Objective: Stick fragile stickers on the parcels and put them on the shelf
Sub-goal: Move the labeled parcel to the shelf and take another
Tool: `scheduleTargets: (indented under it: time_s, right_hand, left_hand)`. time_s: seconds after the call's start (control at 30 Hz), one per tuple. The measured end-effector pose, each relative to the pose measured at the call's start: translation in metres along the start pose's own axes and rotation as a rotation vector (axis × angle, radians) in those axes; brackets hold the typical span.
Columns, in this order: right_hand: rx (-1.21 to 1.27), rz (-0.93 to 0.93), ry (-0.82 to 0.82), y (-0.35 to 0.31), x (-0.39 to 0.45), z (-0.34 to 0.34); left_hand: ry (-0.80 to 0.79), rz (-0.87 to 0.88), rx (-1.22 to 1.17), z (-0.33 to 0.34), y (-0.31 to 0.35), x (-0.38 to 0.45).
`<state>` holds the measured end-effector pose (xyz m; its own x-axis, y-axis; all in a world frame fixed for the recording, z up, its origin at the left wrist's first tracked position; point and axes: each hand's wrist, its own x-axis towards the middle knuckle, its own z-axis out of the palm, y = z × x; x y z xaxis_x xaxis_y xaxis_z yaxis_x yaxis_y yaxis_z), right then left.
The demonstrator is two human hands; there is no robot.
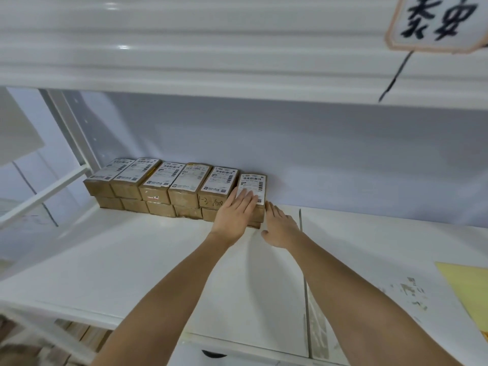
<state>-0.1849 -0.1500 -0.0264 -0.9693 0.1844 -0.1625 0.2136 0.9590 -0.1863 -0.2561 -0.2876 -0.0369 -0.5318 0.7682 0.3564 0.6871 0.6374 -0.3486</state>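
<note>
This is looking like a parcel depot or courier storeroom. A white metal shelving unit is filling the view, with another white board running above it. Small brown cardboard parcels, each carrying a white printed shipping label with barcodes, are sitting in a two-high row at the far left of the shelf against a pale wall. A white sign with black handwritten characters is hanging at the far right, marking the bay.
</note>
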Motion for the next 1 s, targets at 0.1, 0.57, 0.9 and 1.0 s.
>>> scheduleTargets:
  time_s: [0.1,0.57,0.9,1.0]
  right_hand:
    - [0.192,0.042,0.024,-0.008,0.003,0.001]
    - [1.070,0.201,0.103,-0.037,0.008,-0.018]
    - [1.023,0.190,0.073,-0.046,-0.015,-0.017]
    - [0.929,0.172,0.061,-0.047,-0.026,-0.014]
  left_hand:
    - [-0.099,0.029,0.008,-0.006,-0.005,0.011]
    - [-0.186,-0.061,-0.083,-0.014,-0.008,0.028]
    - [-0.354,-0.155,-0.153,-0.031,-0.003,0.037]
    - [-0.341,-0.226,-0.204,-0.032,0.005,0.029]
